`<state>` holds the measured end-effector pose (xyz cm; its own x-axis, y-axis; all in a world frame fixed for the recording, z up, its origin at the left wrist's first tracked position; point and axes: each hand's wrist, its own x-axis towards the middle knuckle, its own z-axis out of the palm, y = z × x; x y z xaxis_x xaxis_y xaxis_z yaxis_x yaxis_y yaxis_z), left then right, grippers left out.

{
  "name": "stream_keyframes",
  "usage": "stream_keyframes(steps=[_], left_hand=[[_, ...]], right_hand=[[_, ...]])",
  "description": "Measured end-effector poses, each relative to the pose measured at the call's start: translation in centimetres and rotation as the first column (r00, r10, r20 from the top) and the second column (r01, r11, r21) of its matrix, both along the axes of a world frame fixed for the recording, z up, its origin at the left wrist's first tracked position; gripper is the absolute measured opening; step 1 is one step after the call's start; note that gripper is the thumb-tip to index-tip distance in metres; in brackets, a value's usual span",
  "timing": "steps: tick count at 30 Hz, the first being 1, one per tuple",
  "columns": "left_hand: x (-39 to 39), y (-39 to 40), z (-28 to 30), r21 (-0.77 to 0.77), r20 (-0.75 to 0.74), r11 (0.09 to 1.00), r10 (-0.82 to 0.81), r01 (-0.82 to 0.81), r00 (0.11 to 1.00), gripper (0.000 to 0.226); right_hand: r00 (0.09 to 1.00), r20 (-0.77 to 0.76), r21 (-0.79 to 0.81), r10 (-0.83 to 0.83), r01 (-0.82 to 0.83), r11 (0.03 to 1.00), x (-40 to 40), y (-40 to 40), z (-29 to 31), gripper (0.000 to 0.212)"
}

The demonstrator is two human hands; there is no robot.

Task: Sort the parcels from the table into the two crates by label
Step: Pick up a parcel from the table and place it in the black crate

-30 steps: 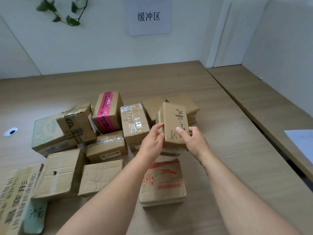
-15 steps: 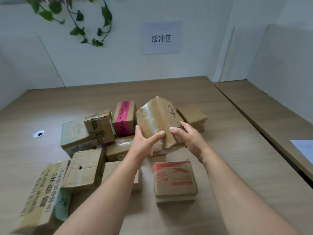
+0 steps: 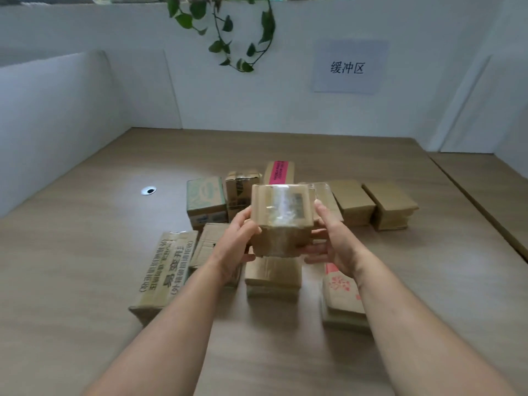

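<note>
A small brown taped parcel (image 3: 281, 221) is held up above the pile, its clear-taped face toward me. My left hand (image 3: 237, 247) grips its left side and my right hand (image 3: 333, 244) cups its right side and underside. Below and behind lie several cardboard parcels on the table (image 3: 85, 252): a long flat one with black print (image 3: 165, 270), a green-printed box (image 3: 205, 201), one with pink tape (image 3: 279, 172), two plain brown ones (image 3: 371, 204), and a red-printed one (image 3: 340, 295). No crate is in view.
A white partition (image 3: 57, 115) borders the table on the left and a white wall with a paper sign (image 3: 350, 67) stands behind. A vine (image 3: 228, 32) hangs from above. A cable grommet (image 3: 148, 190) sits in the tabletop. A seam to a second desk (image 3: 485, 178) runs at right.
The parcel has been turned in both hands, so its taped face shows instead of the handwritten one. My view has swung left and tilted up.
</note>
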<state>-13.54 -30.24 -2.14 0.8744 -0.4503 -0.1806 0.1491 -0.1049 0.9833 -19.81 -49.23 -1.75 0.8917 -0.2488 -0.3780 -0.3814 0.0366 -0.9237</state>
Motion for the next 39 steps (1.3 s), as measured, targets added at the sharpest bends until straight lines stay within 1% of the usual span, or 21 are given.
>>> stream_keyframes(steps=[3, 5, 7, 9, 11, 12, 13, 16, 19, 21, 24, 27, 29, 30, 31, 33, 34, 35, 36, 37, 39], left_hand=[[-0.3, 2.1, 0.3, -0.018, -0.082, 1.000, -0.004, 0.003, 0.997, 0.055], [-0.3, 3.5, 0.1, -0.081, -0.145, 0.994, 0.061, -0.073, 0.988, 0.046], [-0.4, 4.5, -0.1, -0.115, -0.192, 0.979, 0.143, -0.167, 0.971, 0.043], [-0.6, 5.4, -0.4, -0.114, -0.195, 0.969, 0.193, -0.218, 0.962, 0.040], [-0.6, 6.3, -1.1, -0.109, -0.182, 0.967, 0.208, -0.230, 0.961, 0.032], [-0.7, 6.8, -1.4, -0.099, -0.171, 0.965, 0.226, -0.245, 0.959, 0.030], [-0.7, 7.4, -1.8, -0.089, -0.165, 0.962, 0.243, -0.260, 0.956, 0.031], [-0.7, 9.0, -2.8, -0.069, -0.156, 0.962, 0.252, -0.266, 0.955, 0.039], [-1.1, 10.1, -2.9, -0.080, -0.136, 0.958, 0.264, -0.276, 0.955, 0.038], [-1.3, 10.7, -3.0, -0.096, -0.127, 0.952, 0.278, -0.291, 0.952, 0.034], [-1.5, 11.5, -2.6, -0.156, -0.167, 0.944, 0.266, -0.292, 0.949, 0.032], [-1.7, 12.1, -2.1, -0.217, -0.216, 0.917, 0.288, -0.333, 0.933, 0.043], [-1.7, 12.6, -2.1, -0.233, -0.242, 0.896, 0.322, -0.377, 0.915, 0.059], [-1.6, 12.9, -2.2, -0.221, -0.248, 0.895, 0.332, -0.387, 0.910, 0.064], [-1.6, 13.1, -2.2, -0.188, -0.238, 0.904, 0.336, -0.383, 0.911, 0.065], [-1.8, 13.4, -2.2, -0.086, -0.183, 0.926, 0.349, -0.369, 0.919, 0.054], [-1.9, 13.4, -2.3, -0.059, -0.167, 0.921, 0.371, -0.385, 0.913, 0.048], [-2.1, 13.5, -2.4, -0.052, -0.159, 0.910, 0.400, -0.412, 0.903, 0.045], [-2.4, 13.5, -2.4, -0.053, -0.152, 0.898, 0.424, -0.436, 0.893, 0.043], [-2.7, 13.5, -2.4, -0.051, -0.141, 0.888, 0.446, -0.456, 0.884, 0.042], [-3.2, 13.7, -2.3, -0.034, -0.111, 0.870, 0.486, -0.492, 0.867, 0.042]], right_hand=[[0.998, -0.054, 0.089, 0.017, -0.012, 0.996, 0.4, 1.7, -0.9, 0.093], [0.998, -0.067, 0.168, 0.014, -0.003, 0.986, 0.5, 2.8, -1.4, 0.102], [0.997, -0.062, 0.213, 0.035, -0.021, 0.977, 0.5, 3.9, -1.4, 0.092], [0.996, -0.065, 0.215, 0.061, -0.046, 0.976, 0.4, 5.3, -1.3, 0.074], [0.995, -0.052, 0.188, 0.084, -0.073, 0.979, 0.4, 6.7, -1.5, 0.051], [0.995, -0.039, 0.181, 0.093, -0.085, 0.980, 0.3, 7.4, -1.7, 0.045], [0.995, -0.024, 0.180, 0.098, -0.092, 0.979, 0.3, 8.0, -1.9, 0.046], [0.994, -0.002, 0.164, 0.106, -0.104, 0.981, 0.1, 9.7, -2.5, 0.064], [0.993, 0.031, 0.176, 0.115, -0.119, 0.977, 0.3, 11.0, -3.3, 0.068], [0.991, 0.064, 0.209, 0.114, -0.125, 0.970, 0.7, 11.5, -3.7, 0.072], [0.987, 0.101, 0.287, 0.122, -0.146, 0.947, 1.3, 11.9, -3.8, 0.076], [0.978, 0.147, 0.395, 0.147, -0.194, 0.898, 1.8, 12.0, -3.7, 0.081], [0.971, 0.186, 0.460, 0.152, -0.223, 0.859, 1.9, 12.2, -3.4, 0.073], [0.966, 0.192, 0.438, 0.171, -0.240, 0.866, 2.1, 12.5, -3.3, 0.067], [0.963, 0.175, 0.348, 0.205, -0.256, 0.902, 2.5, 12.8, -3.2, 0.064], [0.948, 0.130, 0.078, 0.290, -0.301, 0.950, 3.5, 13.2, -3.4, 0.066], [0.937, 0.106, -0.039, 0.333, -0.331, 0.943, 3.9, 13.4, -3.6, 0.063], [0.924, 0.082, -0.098, 0.374, -0.366, 0.925, 4.2, 13.5, -3.8, 0.058], [0.909, 0.051, -0.100, 0.414, -0.408, 0.908, 4.3, 13.5, -3.9, 0.049], [0.888, 0.018, -0.064, 0.459, -0.457, 0.887, 4.2, 13.6, -3.6, 0.042], [0.832, -0.019, 0.031, 0.555, -0.554, 0.832, 3.8, 13.9, -3.1, 0.045]])
